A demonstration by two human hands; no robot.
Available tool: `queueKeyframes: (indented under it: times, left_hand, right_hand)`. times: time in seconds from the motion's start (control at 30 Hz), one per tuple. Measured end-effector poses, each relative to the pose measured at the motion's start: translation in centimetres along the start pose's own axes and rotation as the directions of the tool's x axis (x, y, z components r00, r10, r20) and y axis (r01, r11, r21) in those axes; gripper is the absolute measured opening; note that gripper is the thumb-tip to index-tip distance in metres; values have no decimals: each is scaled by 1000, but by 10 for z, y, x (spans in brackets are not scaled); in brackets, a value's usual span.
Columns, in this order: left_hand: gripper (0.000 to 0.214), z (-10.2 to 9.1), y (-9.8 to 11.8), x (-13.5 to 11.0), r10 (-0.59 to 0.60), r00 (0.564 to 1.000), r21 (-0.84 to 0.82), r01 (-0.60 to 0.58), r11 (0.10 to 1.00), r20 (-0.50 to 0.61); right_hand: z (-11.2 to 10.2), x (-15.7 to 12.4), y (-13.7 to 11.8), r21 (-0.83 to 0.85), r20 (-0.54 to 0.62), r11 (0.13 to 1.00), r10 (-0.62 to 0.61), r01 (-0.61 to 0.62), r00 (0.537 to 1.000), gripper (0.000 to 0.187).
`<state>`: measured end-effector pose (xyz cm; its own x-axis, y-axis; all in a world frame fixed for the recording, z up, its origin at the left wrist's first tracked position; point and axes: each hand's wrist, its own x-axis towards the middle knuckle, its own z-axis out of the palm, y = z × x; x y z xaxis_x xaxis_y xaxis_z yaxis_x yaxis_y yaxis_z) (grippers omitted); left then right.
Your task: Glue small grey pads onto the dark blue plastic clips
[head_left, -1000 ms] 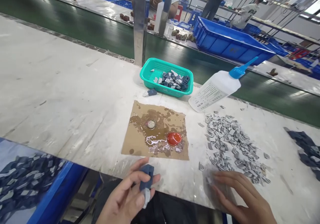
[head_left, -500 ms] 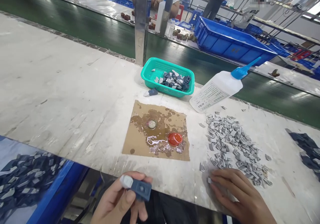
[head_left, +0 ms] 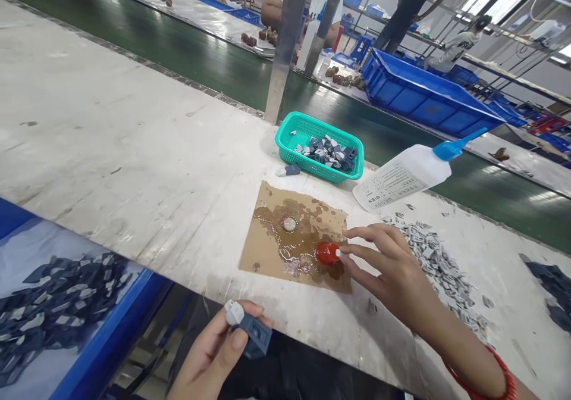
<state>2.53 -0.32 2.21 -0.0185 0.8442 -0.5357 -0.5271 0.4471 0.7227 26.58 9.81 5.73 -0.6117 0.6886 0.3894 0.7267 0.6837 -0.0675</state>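
Observation:
My left hand (head_left: pixel 217 352) is closed on a dark blue-grey moulded piece (head_left: pixel 256 333) with a light grey tip (head_left: pixel 234 312), held over the table's near edge. Between the fingertips of my right hand (head_left: pixel 387 263) is a small light grey piece (head_left: pixel 338 253). It is at the right side of a wet, glossy red cap (head_left: pixel 326 253); whether they touch I cannot tell. The cap lies on a cardboard sheet (head_left: pixel 255 246) stained with clear liquid. Right of this hand spreads a pile of small grey pieces (head_left: pixel 439 260), partly hidden by the forearm.
Behind the cardboard stands a green basket (head_left: pixel 321 174) of blue-grey and light grey parts. A white bottle (head_left: pixel 404 177) with a blue nozzle leans beside it. A blue bin (head_left: pixel 151 293) of parts is at lower left. Beyond run a green conveyor (head_left: pixel 214 75) and a metal post (head_left: pixel 285 49).
My right hand has moved from the grey pile up and left to the red cap, carrying a small grey piece. My left hand keeps the blue-grey piece, turned slightly. The view has shifted.

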Motion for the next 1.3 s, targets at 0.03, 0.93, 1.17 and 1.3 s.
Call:
queueKeyframes:
  times: [0.03,0.93,1.17,1.3]
  left_hand:
    - [23,-2,0,0,-4,1000,-8,4,1000,-4]
    - [22,21,-1,3,-14,992,-94,26,995,122]
    - [15,31,-4,5,83,993,-6,-83,997,88]
    - [10,32,-4,3,119,989,76,-126,989,89]
  right_hand:
    - [1,1,1,-1,17,1000,-11,12,1000,8]
    - [-4,5,-5,-9,-93,993,117,-118,989,3]
    - [-9,-2,-52,380,-53,882,323,-280,945,9]
    - [-1,-4,-75,474,-30,853,264,-219,964,9]
